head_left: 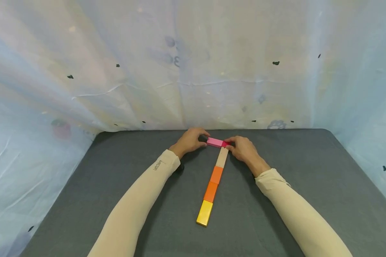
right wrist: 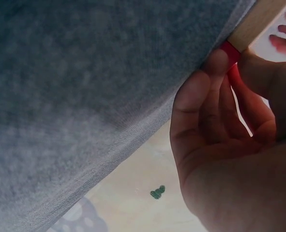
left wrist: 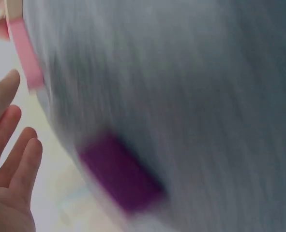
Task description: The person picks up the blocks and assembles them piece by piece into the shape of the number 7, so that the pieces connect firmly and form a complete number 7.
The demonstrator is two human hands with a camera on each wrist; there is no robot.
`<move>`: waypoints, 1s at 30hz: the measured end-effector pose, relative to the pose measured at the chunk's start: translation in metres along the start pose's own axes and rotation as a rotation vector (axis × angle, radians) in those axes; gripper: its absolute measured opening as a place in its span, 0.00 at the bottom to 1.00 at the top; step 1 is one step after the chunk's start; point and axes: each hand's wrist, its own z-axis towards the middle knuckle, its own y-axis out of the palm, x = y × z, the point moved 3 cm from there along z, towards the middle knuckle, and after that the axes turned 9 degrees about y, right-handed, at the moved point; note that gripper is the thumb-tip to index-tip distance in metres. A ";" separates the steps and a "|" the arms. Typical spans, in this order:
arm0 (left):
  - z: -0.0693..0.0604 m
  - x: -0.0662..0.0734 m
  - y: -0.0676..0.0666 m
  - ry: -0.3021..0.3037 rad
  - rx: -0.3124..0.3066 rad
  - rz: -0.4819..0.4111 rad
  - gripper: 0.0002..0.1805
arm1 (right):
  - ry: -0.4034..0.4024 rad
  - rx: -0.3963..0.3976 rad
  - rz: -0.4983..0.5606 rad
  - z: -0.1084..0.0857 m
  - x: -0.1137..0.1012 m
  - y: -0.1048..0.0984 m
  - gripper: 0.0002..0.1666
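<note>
A pink block (head_left: 214, 142) lies at the far end of a row on the grey surface, meeting a red block (head_left: 224, 144) at its right. My right hand (head_left: 242, 148) pinches the red block between thumb and fingers; the right wrist view shows the red block (right wrist: 231, 54) against a plain wooden block (right wrist: 259, 24). Beside the pink block's left end is my left hand (head_left: 190, 141), its fingers spread and apart from it in the left wrist view. A blurred purple block (left wrist: 121, 174) sits near that hand; in the head view I cannot make it out.
From the plain wooden block, two orange blocks (head_left: 216, 175) and a yellow block (head_left: 204, 213) run end to end toward me. The grey table (head_left: 292, 200) ends at a pale hanging curtain (head_left: 225, 71) behind and at both sides.
</note>
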 end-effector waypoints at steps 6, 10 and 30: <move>-0.021 -0.026 -0.030 -0.033 -0.005 -0.049 0.23 | -0.011 0.003 0.021 -0.001 -0.001 -0.003 0.21; -0.037 -0.048 -0.038 -0.052 -0.006 -0.065 0.22 | -0.016 0.005 0.019 0.000 -0.002 -0.004 0.21; -0.067 -0.062 -0.029 0.152 -0.097 0.044 0.19 | -0.003 -0.015 0.021 0.003 0.007 -0.005 0.22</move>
